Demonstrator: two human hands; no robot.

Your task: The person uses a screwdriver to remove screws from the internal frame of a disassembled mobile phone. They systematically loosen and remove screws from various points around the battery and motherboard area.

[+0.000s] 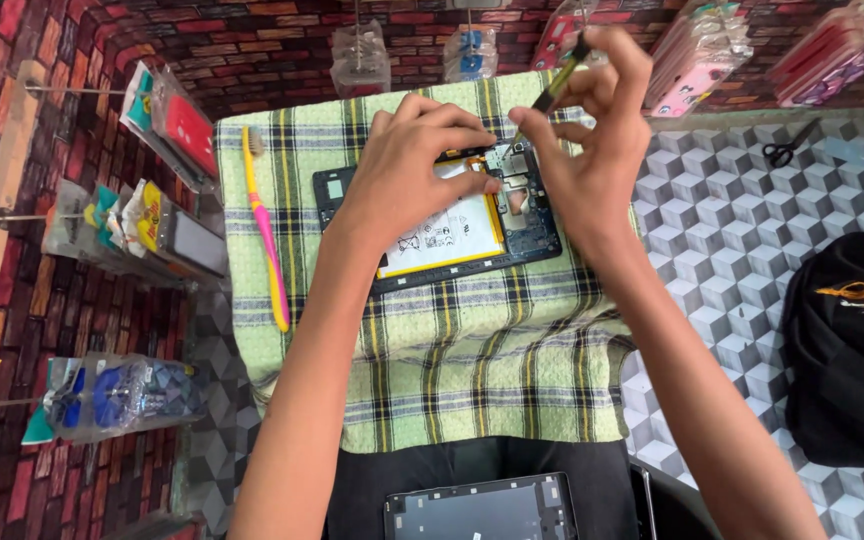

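An opened phone (537, 235) lies face down on a green checked cloth (472, 350), its white battery (447, 235) and inner boards exposed. My left hand (407, 175) rests flat on the battery, fingertips pressing near the top of the phone. My right hand (592, 140) holds a thin screwdriver (552, 88) with a yellow-and-black shaft, its tip down on the small board at the phone's upper right.
A pink and yellow toothbrush (267, 230) lies on the cloth's left side. Scissors (787, 148) rest on the cube-patterned surface at right, near a black bag (852, 350). A detached phone back panel (482, 510) sits below. Packaged accessories (167, 120) hang on brick-pattern walls.
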